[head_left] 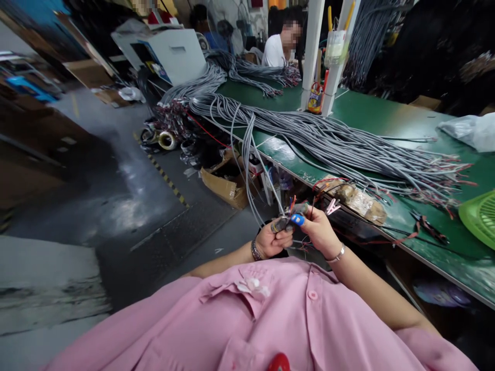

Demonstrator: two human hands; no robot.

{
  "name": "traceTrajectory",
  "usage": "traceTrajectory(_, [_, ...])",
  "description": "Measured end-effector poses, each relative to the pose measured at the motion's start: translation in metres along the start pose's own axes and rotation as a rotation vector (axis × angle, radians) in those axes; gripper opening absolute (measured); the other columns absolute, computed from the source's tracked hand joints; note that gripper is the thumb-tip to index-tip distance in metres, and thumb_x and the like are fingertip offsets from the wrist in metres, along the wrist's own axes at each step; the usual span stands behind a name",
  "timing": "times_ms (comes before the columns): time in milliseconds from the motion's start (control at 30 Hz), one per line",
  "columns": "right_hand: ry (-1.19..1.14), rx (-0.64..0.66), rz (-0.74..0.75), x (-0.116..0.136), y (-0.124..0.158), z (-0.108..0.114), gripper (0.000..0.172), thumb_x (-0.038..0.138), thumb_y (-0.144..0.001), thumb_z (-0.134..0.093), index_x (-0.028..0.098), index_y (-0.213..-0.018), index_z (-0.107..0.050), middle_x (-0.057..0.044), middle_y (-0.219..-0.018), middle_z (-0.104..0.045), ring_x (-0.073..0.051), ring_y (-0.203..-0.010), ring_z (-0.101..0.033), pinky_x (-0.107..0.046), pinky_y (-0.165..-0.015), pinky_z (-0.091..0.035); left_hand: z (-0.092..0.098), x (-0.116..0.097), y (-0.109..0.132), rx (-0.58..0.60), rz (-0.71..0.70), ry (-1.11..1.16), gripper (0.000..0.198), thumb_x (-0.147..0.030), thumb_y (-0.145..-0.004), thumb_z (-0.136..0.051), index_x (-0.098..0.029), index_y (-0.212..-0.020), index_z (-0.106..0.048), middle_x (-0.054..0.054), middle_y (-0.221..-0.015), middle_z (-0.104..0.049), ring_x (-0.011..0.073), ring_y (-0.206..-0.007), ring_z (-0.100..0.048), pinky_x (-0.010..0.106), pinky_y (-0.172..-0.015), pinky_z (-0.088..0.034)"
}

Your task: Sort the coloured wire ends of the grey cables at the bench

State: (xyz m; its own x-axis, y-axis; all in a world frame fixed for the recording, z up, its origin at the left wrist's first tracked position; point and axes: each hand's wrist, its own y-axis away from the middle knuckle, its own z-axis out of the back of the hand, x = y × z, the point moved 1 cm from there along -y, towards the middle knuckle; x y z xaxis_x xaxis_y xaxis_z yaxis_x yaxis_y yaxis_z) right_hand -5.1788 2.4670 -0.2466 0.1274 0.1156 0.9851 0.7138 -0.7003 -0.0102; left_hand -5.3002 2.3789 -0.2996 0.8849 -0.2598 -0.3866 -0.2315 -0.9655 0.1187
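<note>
My left hand (273, 238) is closed around the end of a grey cable (275, 193), its thumb and fingertips wrapped in dark tape. Meeting it from the right, my right hand (315, 226) pinches at the same cable end, with blue tape on one fingertip. Thin coloured wires (293, 200) fan out between the two hands, orange and red among them. Which wire each finger grips is too small to tell. From my hands the grey cable runs up to a large bundle of grey cables (309, 131) on the green table.
The green table (359, 111) runs along the right. On it are a pink clip (332, 206), pliers (429, 226), a taped block (358, 201) and a green basket (479, 219). A cardboard box (224, 180) stands on the floor. A person (275, 50) sits across the table.
</note>
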Motion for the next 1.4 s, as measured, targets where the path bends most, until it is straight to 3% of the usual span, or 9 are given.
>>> traceTrajectory(167, [-0.088,-0.164,-0.141,-0.007,0.009,-0.004,0.033,0.043,-0.068,-0.081,0.018,-0.072,-0.060,0.006,-0.056,-0.046,-0.006,-0.049,-0.031,-0.021,-0.044,-0.025,0.000,0.003,-0.001,-0.040,-0.039,-0.024,0.029,-0.031,-0.091,-0.054,-0.009,-0.072,-0.060,-0.008,-0.047,-0.029,0.0018,-0.033,-0.019,0.020,-0.042,-0.020])
traceTrajectory(400, [-0.230,-0.181,-0.415,-0.018,0.039,0.018,0.037,0.048,-0.073,-0.072,0.018,-0.067,-0.052,0.004,-0.056,-0.048,-0.004,-0.043,-0.021,-0.020,-0.039,-0.013,0.001,-0.007,-0.007,-0.062,-0.200,-0.045,0.017,-0.026,-0.085,-0.063,-0.012,-0.077,-0.058,-0.007,-0.053,-0.036,0.0017,-0.035,-0.024,0.020,-0.042,-0.019])
traceTrajectory(533, [0.238,-0.213,-0.150,-0.005,0.064,0.031,0.033,0.044,-0.083,-0.064,0.018,-0.065,-0.056,0.002,-0.056,-0.048,-0.009,-0.049,-0.036,-0.022,-0.044,-0.030,0.003,-0.016,-0.006,-0.077,-0.211,-0.043,0.023,-0.026,-0.086,-0.061,-0.012,-0.070,-0.054,-0.007,-0.052,-0.032,0.0015,-0.035,-0.024,0.020,-0.042,-0.021])
traceTrajectory(633, [0.543,-0.052,0.194,0.016,0.071,0.023,0.014,0.033,-0.087,-0.063,0.020,-0.084,-0.065,-0.004,-0.078,-0.062,-0.014,-0.064,-0.051,-0.028,-0.060,-0.044,0.003,-0.013,-0.006,-0.091,-0.181,-0.061,0.027,-0.028,-0.090,-0.056,-0.012,-0.069,-0.054,-0.006,-0.051,-0.033,0.0017,-0.034,-0.025,0.020,-0.042,-0.023])
traceTrajectory(700, [0.642,-0.038,0.310,0.026,0.066,0.014,0.017,0.028,-0.087,-0.063,0.021,-0.102,-0.066,-0.006,-0.091,-0.065,-0.013,-0.064,-0.051,-0.029,-0.062,-0.045,0.001,-0.007,-0.008,-0.083,-0.151,-0.077,0.030,-0.032,-0.091,-0.055,-0.012,-0.069,-0.055,-0.006,-0.050,-0.035,0.0022,-0.034,-0.026,0.020,-0.042,-0.025])
traceTrajectory(833, [0.724,-0.127,0.269,0.023,0.044,0.002,0.032,0.023,-0.087,-0.060,0.022,-0.119,-0.060,-0.005,-0.089,-0.065,-0.013,-0.062,-0.050,-0.028,-0.062,-0.045,-0.002,0.005,-0.011,-0.090,-0.120,-0.110,0.028,-0.039,-0.082,-0.067,-0.014,-0.074,-0.057,-0.005,-0.046,-0.043,0.0037,-0.032,-0.032,0.018,-0.039,-0.027])
traceTrajectory(1100, [0.707,0.072,0.371,0.009,0.040,0.019,0.012,0.020,-0.091,-0.052,0.020,-0.089,-0.064,-0.007,-0.090,-0.060,-0.018,-0.083,-0.056,-0.031,-0.075,-0.046,0.012,0.006,-0.010,-0.030,-0.025,-0.391,0.042,-0.049,-0.067,-0.081,-0.012,-0.075,-0.062,-0.001,-0.044,-0.054,0.0039,-0.028,-0.035,0.015,-0.031,-0.020])
traceTrajectory(1267, [0.425,0.268,0.113,-0.003,0.061,0.050,0.023,0.037,-0.094,-0.052,0.019,-0.086,-0.064,-0.004,-0.080,-0.058,-0.014,-0.070,-0.051,-0.028,-0.066,-0.044,0.007,-0.007,-0.022,0.127,0.136,-0.619,0.045,-0.052,-0.061,-0.084,-0.009,-0.068,-0.070,0.001,-0.045,-0.053,0.0040,-0.031,-0.036,0.016,-0.031,-0.021])
traceTrajectory(1400, [0.088,-0.075,-0.179,-0.027,0.074,0.078,0.032,0.048,-0.087,-0.061,0.019,-0.078,-0.056,0.004,-0.061,-0.044,-0.008,-0.051,-0.033,-0.021,-0.046,-0.029,-0.016,-0.026,-0.034,0.315,0.194,-0.895,0.036,-0.042,-0.061,-0.086,-0.010,-0.076,-0.078,0.012,-0.062,-0.067,0.0153,-0.050,-0.059,0.023,-0.047,-0.044])
